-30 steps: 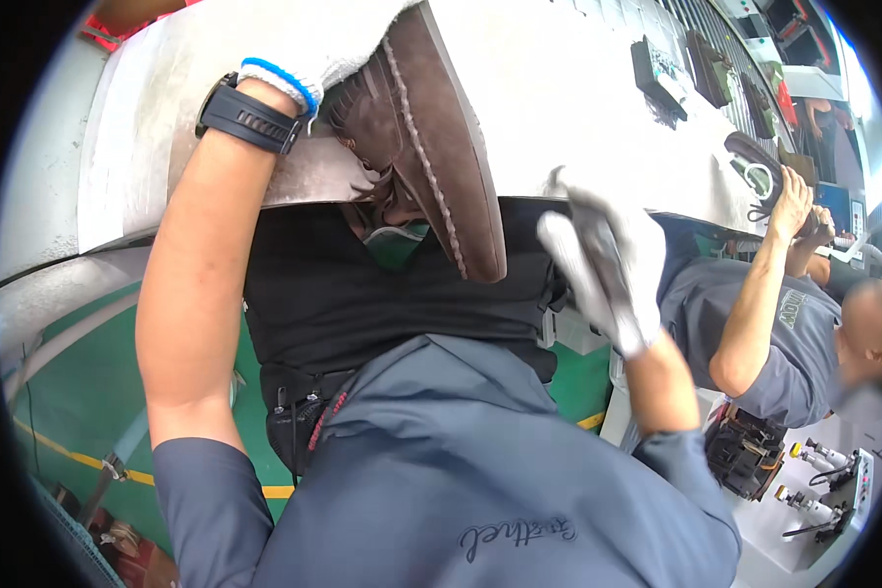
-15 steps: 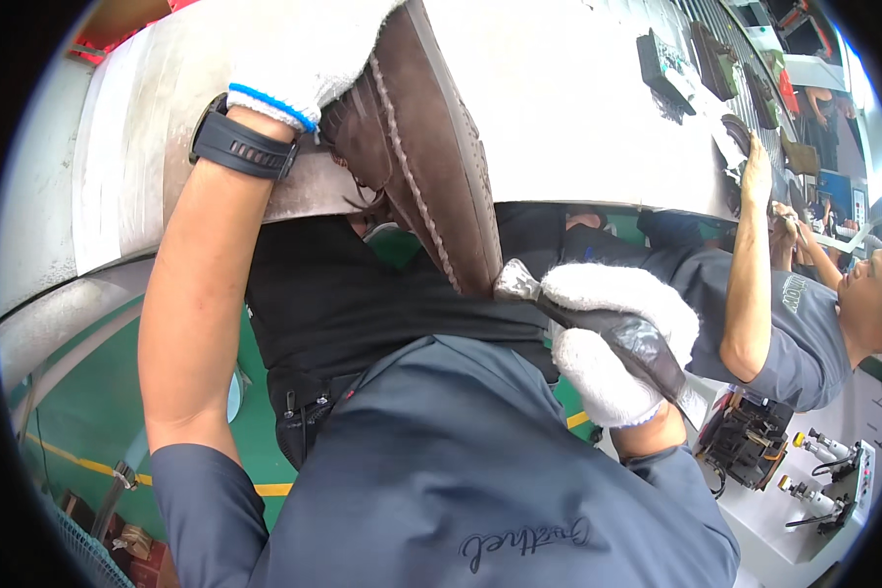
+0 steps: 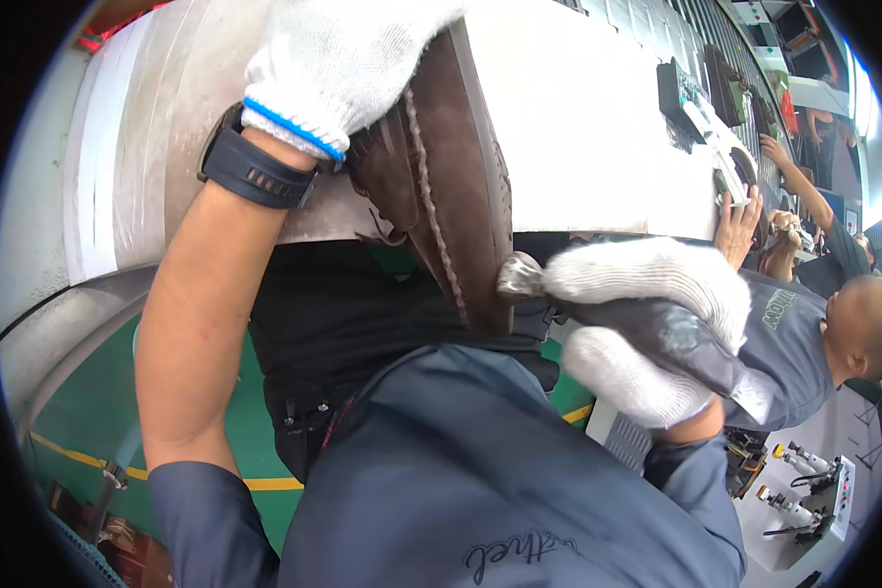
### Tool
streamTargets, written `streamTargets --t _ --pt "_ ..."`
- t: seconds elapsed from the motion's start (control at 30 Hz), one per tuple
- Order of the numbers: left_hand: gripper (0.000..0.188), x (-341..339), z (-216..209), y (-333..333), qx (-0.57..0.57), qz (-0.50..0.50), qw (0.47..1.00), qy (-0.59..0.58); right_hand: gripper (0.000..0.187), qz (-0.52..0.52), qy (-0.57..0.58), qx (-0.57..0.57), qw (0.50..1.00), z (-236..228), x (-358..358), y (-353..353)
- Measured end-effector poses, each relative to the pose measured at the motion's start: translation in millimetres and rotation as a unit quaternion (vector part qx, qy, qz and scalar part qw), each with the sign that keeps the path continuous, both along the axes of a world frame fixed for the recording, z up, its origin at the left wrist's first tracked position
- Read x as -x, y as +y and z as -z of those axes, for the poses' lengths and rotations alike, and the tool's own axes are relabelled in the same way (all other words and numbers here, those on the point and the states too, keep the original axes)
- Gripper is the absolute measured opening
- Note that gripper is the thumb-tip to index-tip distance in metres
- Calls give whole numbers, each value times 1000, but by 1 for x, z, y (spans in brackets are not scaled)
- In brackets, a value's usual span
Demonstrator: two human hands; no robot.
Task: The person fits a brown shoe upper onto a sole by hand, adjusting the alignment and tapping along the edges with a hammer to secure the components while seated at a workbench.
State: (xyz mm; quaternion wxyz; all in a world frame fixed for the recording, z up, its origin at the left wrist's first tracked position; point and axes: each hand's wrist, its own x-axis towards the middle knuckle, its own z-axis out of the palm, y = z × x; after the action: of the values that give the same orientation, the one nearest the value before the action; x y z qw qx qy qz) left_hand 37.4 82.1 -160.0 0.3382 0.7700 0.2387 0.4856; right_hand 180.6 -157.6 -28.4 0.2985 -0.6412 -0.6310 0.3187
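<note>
A brown leather shoe [image 3: 470, 196] with laces and a pale stitched seam lies tilted over the near edge of the worktable. My left hand [image 3: 348, 69], in a white knit glove with blue trim, is closed on its far part; the fingertips are hidden. The shoe's near end hangs past the table edge above my lap. In my gloved right hand [image 3: 647, 328] is a dark hammer [image 3: 661, 333], fingers wrapped round its head. Its shiny rounded face meets or nearly meets the shoe's right side, close to the near end. The flared other end sticks out beyond my palm.
The pale worktable [image 3: 578, 147] stretches ahead. At right a co-worker [image 3: 794, 333] sits with a hand at a dark shoe part [image 3: 742, 162]. A green-and-white box [image 3: 686, 103] lies near a ribbed conveyor [image 3: 720, 44]. A white machine [image 3: 804, 510] stands at lower right.
The view has shifted slightly. The hammer's face now sits farther up the shoe's side from its near end, and my right hand has swung outward. The co-worker's arm has moved.
</note>
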Motion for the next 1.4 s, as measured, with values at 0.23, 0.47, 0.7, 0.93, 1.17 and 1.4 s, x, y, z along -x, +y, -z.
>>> streamTargets --t 0.23,0.47,0.7,0.93,1.17,1.4 --pt "39 5 5 -5 52 -18 998 1 31 -104 7 -63 993 13 -6 18" --pt "37 4 -4 -8 29 -16 999 -18 45 132 109 14 985 34 -9 -14" --pt "35 1 -8 -9 137 16 988 -67 25 -168 -173 21 970 -32 11 58" --pt "36 8 -6 -9 126 3 991 -53 26 -15 33 12 999 -12 5 44" --pt "42 4 -8 -11 88 -25 995 -38 25 -41 -76 -13 996 -10 11 52" --pt "47 7 -4 -6 70 -37 996 -34 30 99 41 -25 994 -22 11 60"
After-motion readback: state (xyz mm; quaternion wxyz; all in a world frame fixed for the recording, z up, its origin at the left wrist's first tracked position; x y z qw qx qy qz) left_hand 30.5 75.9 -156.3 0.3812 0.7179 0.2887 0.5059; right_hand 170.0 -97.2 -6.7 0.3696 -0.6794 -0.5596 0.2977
